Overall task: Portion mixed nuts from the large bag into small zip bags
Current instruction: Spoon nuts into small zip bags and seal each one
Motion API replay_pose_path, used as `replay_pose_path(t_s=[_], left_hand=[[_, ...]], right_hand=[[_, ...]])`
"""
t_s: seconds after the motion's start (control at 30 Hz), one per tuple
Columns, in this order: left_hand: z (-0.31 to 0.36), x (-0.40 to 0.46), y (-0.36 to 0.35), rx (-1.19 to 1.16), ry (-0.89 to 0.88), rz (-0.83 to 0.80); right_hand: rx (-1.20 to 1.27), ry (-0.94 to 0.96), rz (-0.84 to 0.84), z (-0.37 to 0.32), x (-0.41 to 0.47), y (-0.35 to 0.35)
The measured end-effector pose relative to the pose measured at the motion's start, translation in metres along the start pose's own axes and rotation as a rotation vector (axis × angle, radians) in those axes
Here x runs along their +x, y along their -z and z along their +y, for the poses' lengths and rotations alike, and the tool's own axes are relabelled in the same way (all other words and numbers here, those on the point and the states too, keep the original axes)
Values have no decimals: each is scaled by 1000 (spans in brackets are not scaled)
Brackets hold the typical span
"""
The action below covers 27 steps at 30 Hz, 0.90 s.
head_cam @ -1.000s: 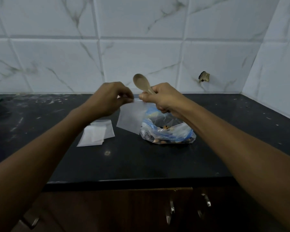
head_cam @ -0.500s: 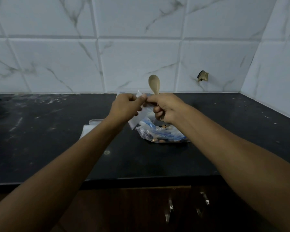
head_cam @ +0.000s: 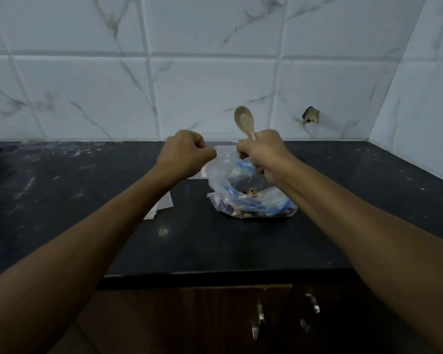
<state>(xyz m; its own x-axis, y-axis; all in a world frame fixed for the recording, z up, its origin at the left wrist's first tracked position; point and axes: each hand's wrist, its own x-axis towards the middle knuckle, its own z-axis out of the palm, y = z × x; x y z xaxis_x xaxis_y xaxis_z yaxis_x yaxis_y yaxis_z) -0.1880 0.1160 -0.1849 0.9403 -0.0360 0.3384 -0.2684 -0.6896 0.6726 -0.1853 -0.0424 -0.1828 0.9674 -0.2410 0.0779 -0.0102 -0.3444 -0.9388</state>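
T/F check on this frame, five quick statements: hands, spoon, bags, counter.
1. The right hand holds a wooden spoon with its bowl pointing up. True.
2. The left hand lies flat on the countertop. False: it is raised, pinching the top edge of a small zip bag.
3. The large bag of nuts sits on the countertop. True.
4. The spoon's bowl is heaped with nuts. False: it looks empty.
5. Spare small bags lie left of the large bag. True.
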Motion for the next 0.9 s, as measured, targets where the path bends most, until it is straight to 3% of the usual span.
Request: replay_pose_path(t_s=[0.1,0.23,0.3,0.4,0.67,0.8,0.9], left_hand=[[-1,1,5,29,-53,21],[-8,-4,0,-168,-124,-30],[-11,-6,-7,-44,-176,-62],[-9,-9,-19,120,-268,35],[-14,-9,-25,31,-305,99],[-31,-4,-17,-33,-256,49],[-45,-4,-13,-86,-208,-55]], right_hand=[[-11,18,-19,0,1,0],[70,6,-41,-4,-2,0],[114,-14,-62,-7,-5,0],[152,-43,-84,-11,-12,-1],[218,-133,-219,-13,-13,7],[143,-196,-338,-10,3,26],[-185,-162,-302,-2,15,43]])
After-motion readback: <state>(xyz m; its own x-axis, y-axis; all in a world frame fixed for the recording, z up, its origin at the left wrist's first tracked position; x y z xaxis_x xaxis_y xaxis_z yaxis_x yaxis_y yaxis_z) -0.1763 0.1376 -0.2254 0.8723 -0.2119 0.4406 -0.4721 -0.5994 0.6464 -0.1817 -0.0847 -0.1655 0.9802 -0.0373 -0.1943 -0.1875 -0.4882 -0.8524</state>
